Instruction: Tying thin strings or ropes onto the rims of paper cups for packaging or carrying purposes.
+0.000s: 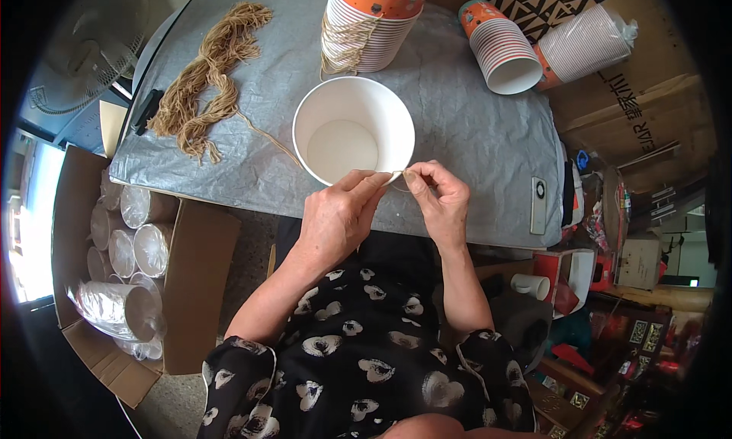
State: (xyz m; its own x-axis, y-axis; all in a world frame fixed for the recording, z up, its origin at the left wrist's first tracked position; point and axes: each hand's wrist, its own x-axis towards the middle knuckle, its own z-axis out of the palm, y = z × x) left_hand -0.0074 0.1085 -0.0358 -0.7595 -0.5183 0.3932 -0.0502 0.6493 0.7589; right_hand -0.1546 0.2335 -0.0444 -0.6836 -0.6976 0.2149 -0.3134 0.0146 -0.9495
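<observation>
A white paper bucket stands at the table's near edge, its open mouth facing me. My left hand is closed at the near right part of its rim, fingertips pressed together there. My right hand pinches between thumb and forefinger just beside those fingertips, on what looks like a small end of twine; the fingers hide most of it. From the tan twine bundle on the left, one strand runs to the bucket's left side. Behind stands a stack of nested orange-and-white buckets with twine loops hanging from it.
Two more bucket stacks lie at the far right, one wrapped in plastic. A dark clip-like object is at the table's left edge, a phone-like slab at its right. A carton of plastic-wrapped buckets stands lower left. A mug is lower right.
</observation>
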